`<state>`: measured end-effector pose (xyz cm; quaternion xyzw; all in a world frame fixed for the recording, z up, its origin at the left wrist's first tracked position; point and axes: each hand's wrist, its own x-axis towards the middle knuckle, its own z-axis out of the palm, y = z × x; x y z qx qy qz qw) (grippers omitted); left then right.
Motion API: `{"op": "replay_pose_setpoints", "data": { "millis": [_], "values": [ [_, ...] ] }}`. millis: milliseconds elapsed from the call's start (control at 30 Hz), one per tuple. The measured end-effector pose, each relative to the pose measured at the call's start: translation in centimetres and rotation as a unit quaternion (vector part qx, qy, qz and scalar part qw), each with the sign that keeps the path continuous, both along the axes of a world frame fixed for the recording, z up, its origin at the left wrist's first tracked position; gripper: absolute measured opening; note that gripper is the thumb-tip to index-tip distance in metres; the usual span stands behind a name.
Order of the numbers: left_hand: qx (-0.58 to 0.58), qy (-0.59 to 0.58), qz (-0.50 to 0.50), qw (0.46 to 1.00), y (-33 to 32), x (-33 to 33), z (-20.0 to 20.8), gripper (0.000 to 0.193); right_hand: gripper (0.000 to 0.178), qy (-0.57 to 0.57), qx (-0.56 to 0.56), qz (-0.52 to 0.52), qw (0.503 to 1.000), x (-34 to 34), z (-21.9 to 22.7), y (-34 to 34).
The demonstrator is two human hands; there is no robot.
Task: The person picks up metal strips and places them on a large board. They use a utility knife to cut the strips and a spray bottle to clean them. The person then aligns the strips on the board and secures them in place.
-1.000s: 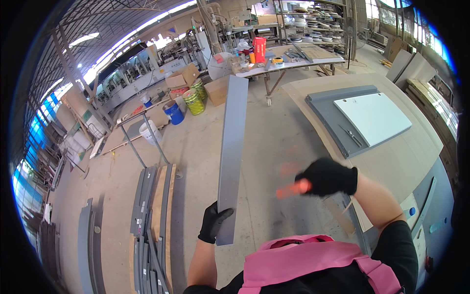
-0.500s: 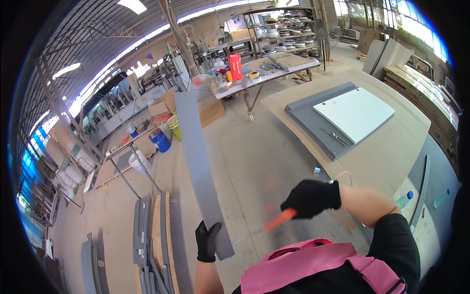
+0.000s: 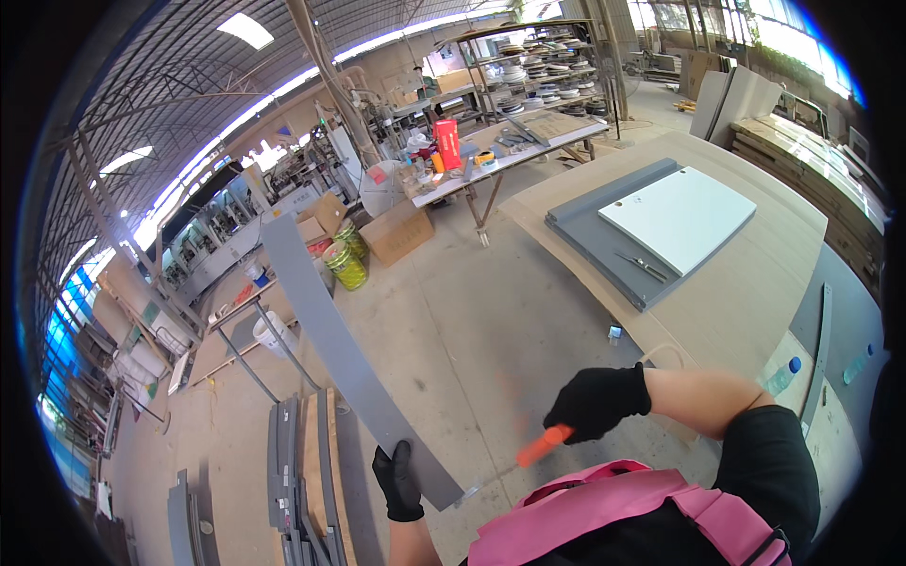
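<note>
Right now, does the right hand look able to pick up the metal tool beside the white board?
Probably not: the right hand is closed around an orange object and would likely need freeing first, though nothing appears to cover the metal tool.

L hand (image 3: 398, 481) is low, a bit L of centre, black-gloved, closed in a grip w/ thumb (image 3: 403, 455) on top. L forearm (image 3: 412, 545) is bare, in from the lower edge, mostly cut off. Over to R hand (image 3: 595, 404): also black-gloved, sits higher, curled tight like a fist. R forearm (image 3: 703, 391) runs sideways, bare, elbow bent, short black sleeve (image 3: 769, 462) behind.
</note>
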<state>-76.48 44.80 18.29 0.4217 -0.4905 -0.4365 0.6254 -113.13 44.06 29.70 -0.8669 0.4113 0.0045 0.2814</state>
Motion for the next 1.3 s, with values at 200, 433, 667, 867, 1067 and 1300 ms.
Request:
{"op": "replay_pose_setpoints", "data": {
  "millis": [200,433,667,867,1067,1300],
  "values": [
    [0.001,-0.009,0.044,0.999,0.4,-0.9,0.6,0.027,0.025,-0.03,0.026,0.024,0.999,0.6,0.7,0.3],
    [0.049,-0.183,0.06,0.98,2.2,-0.4,-1.5,0.026,0.021,-0.219,-0.232,-0.294,0.901,-1.1,5.1,-1.9],
    [0.066,-0.185,0.077,0.978,3.6,0.1,-1.7,0.027,0.023,-0.022,-0.067,-0.084,0.994,0.3,0.5,0.0],
    [0.045,-0.153,0.055,0.986,3.6,0.1,0.1,0.03,0.026,-0.074,-0.028,0.056,0.995,0.7,-0.4,-0.1],
    [0.03,-0.17,0.056,0.983,2.2,-0.4,-0.2,0.03,0.027,-0.087,0.007,-0.035,0.996,-0.1,-1.7,0.5],
    [0.048,-0.264,0.138,0.953,3.5,-0.7,-3.5,0.027,0.021,-0.316,-0.156,-0.366,0.861,-3.2,-0.2,-1.3]
  ]
}}
